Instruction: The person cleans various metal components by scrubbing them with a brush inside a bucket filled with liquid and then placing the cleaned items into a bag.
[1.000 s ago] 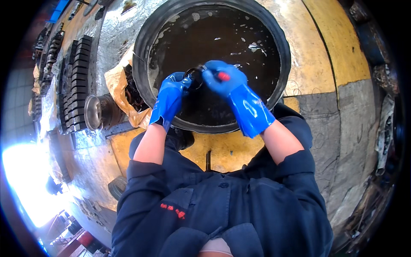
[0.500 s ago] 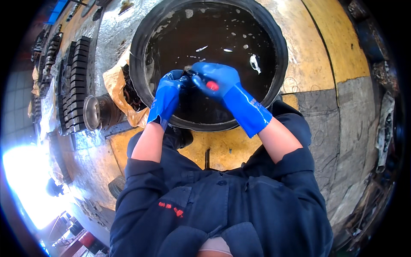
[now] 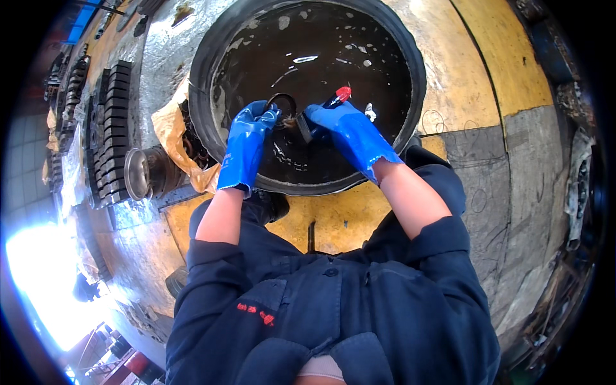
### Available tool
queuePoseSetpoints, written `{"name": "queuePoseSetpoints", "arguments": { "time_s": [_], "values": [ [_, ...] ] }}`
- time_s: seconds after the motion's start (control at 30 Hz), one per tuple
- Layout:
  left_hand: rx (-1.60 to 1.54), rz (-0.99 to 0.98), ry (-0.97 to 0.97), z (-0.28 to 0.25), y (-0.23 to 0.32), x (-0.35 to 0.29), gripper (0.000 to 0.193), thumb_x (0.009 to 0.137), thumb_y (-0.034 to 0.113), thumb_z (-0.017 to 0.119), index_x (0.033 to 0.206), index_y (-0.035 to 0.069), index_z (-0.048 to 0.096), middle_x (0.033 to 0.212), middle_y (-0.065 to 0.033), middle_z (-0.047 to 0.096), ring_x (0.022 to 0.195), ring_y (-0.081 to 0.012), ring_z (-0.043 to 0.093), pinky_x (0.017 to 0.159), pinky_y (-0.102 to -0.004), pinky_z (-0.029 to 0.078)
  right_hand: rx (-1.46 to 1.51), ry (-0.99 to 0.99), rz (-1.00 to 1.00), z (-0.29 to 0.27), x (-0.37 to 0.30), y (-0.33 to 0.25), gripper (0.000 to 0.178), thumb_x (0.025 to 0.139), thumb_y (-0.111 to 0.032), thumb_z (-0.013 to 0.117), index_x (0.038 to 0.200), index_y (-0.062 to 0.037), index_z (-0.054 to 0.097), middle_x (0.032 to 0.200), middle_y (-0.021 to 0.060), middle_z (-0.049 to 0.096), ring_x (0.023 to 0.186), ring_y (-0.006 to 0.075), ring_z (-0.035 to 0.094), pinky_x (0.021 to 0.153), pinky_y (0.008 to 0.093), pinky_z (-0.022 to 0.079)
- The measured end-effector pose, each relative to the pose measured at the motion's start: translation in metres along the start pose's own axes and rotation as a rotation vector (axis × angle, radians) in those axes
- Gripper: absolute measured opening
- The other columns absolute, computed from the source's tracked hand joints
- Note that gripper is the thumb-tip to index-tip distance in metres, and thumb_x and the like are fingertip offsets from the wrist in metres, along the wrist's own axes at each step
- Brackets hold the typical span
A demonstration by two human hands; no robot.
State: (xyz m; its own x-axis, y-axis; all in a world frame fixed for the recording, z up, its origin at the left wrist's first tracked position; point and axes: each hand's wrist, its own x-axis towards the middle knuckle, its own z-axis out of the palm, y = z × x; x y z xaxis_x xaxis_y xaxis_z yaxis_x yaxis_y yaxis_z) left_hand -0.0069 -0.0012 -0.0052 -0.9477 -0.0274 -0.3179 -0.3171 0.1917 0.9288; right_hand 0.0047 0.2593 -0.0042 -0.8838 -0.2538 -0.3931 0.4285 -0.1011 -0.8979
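Both my hands wear blue rubber gloves and are over a wide round black tub [image 3: 203,77] of dark liquid. My left hand [image 3: 249,135] is closed on a dark ring [image 3: 282,95], its curved upper edge showing past the fingertips. Beside it, my right hand [image 3: 343,125] grips a brush [image 3: 304,128] with a dark handle and a red end. The brush's bristles point left toward the ring, close to its lower side; whether they touch it I cannot tell. Pale flecks and bright reflections show on the liquid.
Left of the tub lies an open tan bag [image 3: 169,125] with dark parts inside. Next to it is a metal cylinder [image 3: 137,174], and farther left a row of black ribbed pieces [image 3: 115,128]. Clutter lines the right edge of the yellow and grey floor [image 3: 478,173].
My hands have moved apart. The brush has turned, its red end now pointing up and away, and the ring's edge has come into view.
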Motion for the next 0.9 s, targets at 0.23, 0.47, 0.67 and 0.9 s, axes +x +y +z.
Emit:
{"name": "queuePoseSetpoints", "arguments": {
  "time_s": [0.23,0.47,0.67,0.9],
  "values": [
    [-0.026,-0.136,-0.018,-0.007,0.012,-0.007,0.032,0.106,0.025,0.076,0.132,0.006,0.076,0.118,-0.0057,0.083,0.108,-0.0165,0.076,0.094,-0.0336,0.056,-1.085,0.221,0.005,0.004,0.011,-0.019,0.033,0.1,-0.046,0.069,0.118,-0.0198,0.079,0.109,0.0118,0.082,0.103,0.0388,0.078,0.09,0.0491,0.061],
    [-0.223,-0.114,-0.25,-0.021,-0.012,0.004,0.034,0.106,0.02,0.075,0.133,0.0,0.073,0.118,-0.0077,0.082,0.11,-0.0181,0.076,0.092,-0.0329,0.058,-1.218,-0.041,-0.77,0.029,0.014,-0.028,0.02,0.102,-0.035,0.069,0.116,-0.0226,0.076,0.106,0.005,0.081,0.095,0.0332,0.079,0.079,0.0465,0.063],
    [-0.118,-0.113,-0.177,0.007,0.015,-0.004,0.038,0.103,0.02,0.078,0.134,-0.001,0.073,0.116,-0.0078,0.081,0.106,-0.0173,0.077,0.089,-0.0321,0.058,-1.197,0.154,-0.601,0.014,0.021,-0.004,0.028,0.102,-0.039,0.072,0.125,-0.0237,0.075,0.113,0.0075,0.081,0.098,0.0329,0.079,0.083,0.0445,0.064],
    [-0.036,-0.106,-0.12,-0.008,0.005,0.0,0.037,0.103,0.022,0.078,0.133,0.0,0.074,0.116,-0.0081,0.082,0.105,-0.0161,0.076,0.09,-0.0313,0.057,-0.868,0.056,-0.336,0.013,0.018,-0.028,0.033,0.101,-0.047,0.07,0.123,-0.0242,0.079,0.113,0.0085,0.082,0.109,0.0364,0.077,0.093,0.0482,0.062]
  ]
}}
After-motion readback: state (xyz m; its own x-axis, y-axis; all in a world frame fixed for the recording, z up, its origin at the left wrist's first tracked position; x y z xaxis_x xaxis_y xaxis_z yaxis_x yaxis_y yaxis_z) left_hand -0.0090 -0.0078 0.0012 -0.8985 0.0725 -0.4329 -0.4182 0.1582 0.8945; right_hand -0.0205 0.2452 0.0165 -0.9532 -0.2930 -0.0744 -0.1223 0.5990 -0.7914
